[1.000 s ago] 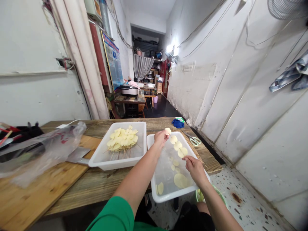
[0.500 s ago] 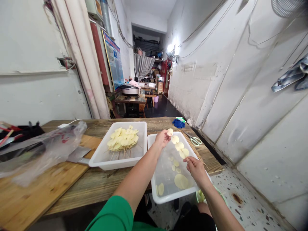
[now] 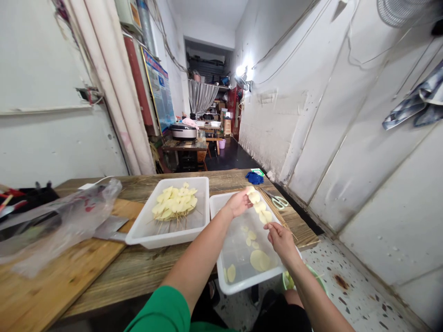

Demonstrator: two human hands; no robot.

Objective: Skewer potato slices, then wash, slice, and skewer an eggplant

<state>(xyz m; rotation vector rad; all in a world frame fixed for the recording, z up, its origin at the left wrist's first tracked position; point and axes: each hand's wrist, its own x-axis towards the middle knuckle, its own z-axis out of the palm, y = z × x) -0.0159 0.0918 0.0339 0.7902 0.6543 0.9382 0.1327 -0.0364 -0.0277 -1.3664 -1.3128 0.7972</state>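
I hold a thin bamboo skewer threaded with pale potato slices (image 3: 259, 206) over a white plastic tray (image 3: 221, 283) that juts past the table's front edge. My right hand (image 3: 280, 238) pinches the skewer's near end. My left hand (image 3: 240, 202) is closed around the slices at the far end. A few loose potato slices (image 3: 259, 259) lie in water in this tray. To the left, a second white tray (image 3: 145, 233) holds a pile of finished potato skewers (image 3: 175, 203).
Loose bamboo sticks (image 3: 273, 210) and scissors (image 3: 278, 201) lie right of the trays, a blue cloth (image 3: 254, 177) behind. A wooden board (image 3: 51, 276), cleaver (image 3: 109, 227) and plastic bag (image 3: 65, 216) are at left. A green bowl (image 3: 311, 276) sits on the floor.
My left hand slid to the right along the skewer and pushed the potato slices closer together. My view shifted slightly right.
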